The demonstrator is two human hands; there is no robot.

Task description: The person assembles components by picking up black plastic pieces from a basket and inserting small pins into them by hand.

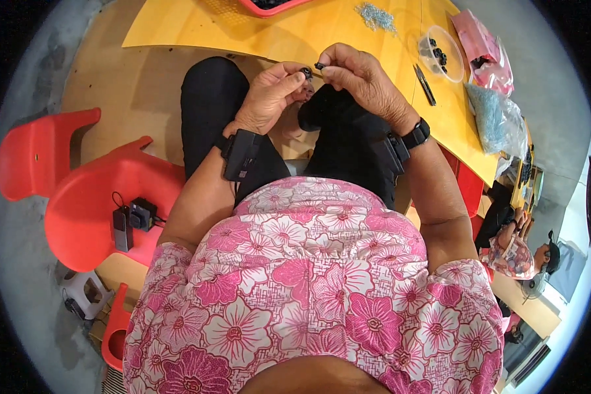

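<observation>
Over my knees, just in front of the yellow table's near edge, both hands pinch small black parts. My left hand grips a small round black part between thumb and fingertips. Close beside it, my right hand pinches another small dark piece. A narrow gap separates the two pieces. Their exact kind is too small to make out. To the right on the table, a clear round tub holds several black parts, and dark tweezers lie next to it.
The yellow table carries a heap of small silvery pieces, a red tray, a pink bag and a clear bag of bluish pieces. Red chairs stand at left, one bearing black devices. Another person sits at far right.
</observation>
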